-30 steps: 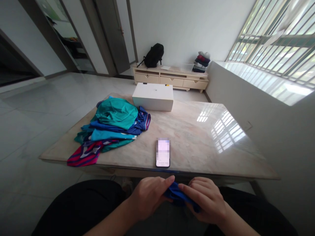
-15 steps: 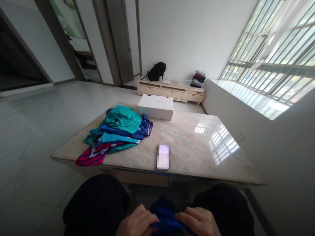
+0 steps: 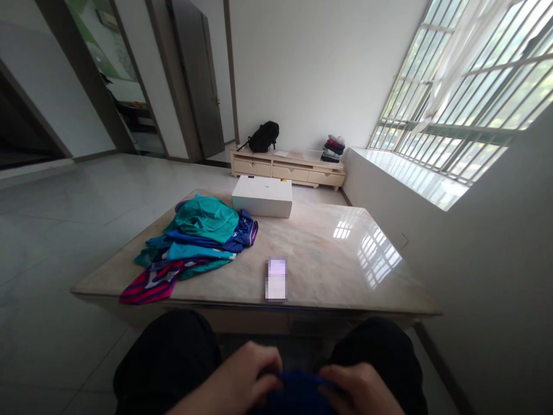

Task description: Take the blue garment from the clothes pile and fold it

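Observation:
Low in the view, over my lap, my left hand (image 3: 242,377) and my right hand (image 3: 363,389) both grip a bunched dark blue cloth (image 3: 298,392) between them. My black-clad knees frame the hands. Ahead stands a marble-topped table (image 3: 345,265). On its left part lies a pile of clothes (image 3: 194,239) in teal, blue and red-striped fabric. A phone (image 3: 276,279) with a lit screen rests near the table's front edge, closest to my hands.
A white box (image 3: 262,196) sits at the table's far side. Beyond it a low cream cabinet (image 3: 287,167) carries a black backpack (image 3: 262,136) and folded clothes (image 3: 332,148). A barred window fills the right wall; doors stand at the back left.
My hands drew back from the table edge down to my lap with the blue cloth still in them. The view rose and pulled away from the table.

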The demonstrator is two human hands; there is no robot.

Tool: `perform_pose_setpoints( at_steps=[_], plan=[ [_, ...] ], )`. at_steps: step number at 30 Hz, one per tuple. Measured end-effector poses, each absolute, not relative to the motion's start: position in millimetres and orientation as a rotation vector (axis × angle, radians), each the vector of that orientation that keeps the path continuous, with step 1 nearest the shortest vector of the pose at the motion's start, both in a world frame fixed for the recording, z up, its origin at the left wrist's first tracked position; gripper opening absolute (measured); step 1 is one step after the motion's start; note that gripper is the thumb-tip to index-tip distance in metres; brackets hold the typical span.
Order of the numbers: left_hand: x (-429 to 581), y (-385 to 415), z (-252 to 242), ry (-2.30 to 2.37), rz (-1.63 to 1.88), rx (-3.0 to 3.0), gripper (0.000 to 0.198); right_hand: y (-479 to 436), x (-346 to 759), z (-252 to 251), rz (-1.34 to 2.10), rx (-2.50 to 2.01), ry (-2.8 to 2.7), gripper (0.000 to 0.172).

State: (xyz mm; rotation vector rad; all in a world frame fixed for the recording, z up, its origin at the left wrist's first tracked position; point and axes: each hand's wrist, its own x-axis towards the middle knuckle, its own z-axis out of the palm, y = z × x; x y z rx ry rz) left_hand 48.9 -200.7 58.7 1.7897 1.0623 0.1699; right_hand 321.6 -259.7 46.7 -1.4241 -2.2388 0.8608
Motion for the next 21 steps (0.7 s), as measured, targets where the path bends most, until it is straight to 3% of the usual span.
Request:
perform_pose_setpoints(
  at_steps=[5,6,8,9,13,15,17,21],
  plan=[
    [104.9,-70.6,203.9,0.915,0.433,2.353,0.009,-132.8,363.0,219.7,0.374,-1.479,-2.215,0.022],
    [118.4,-43.7,241.9,0.922,0.518,2.396,0.012,-106.1,373.4,261.8,0.262,-1.485,-2.204,0.031],
    [143.1,-2.1,318.1,0.951,0.765,2.564,0.018,-65.3,392.0,346.3,0.011,-1.509,-2.178,0.070],
    [153.5,11.0,353.3,0.958,0.935,2.640,0.024,-52.9,399.0,386.2,-0.127,-1.482,-2.157,0.072],
    [180.5,19.6,447.2,0.986,1.300,2.708,0.037,-48.0,408.6,503.0,-0.742,-1.274,-2.047,0.022],
    [186.8,12.5,460.5,0.974,1.377,2.718,0.037,-57.9,407.1,524.6,-1.026,-1.194,-2.009,0.014],
    [189.0,7.6,452.5,0.969,1.452,2.725,0.031,-68.4,406.8,517.7,-1.233,-1.166,-1.991,0.023],
    [182.4,7.4,392.3,0.995,1.551,2.836,0.014,-92.0,414.1,438.5,-1.352,-1.270,-2.073,0.043]
  ],
)
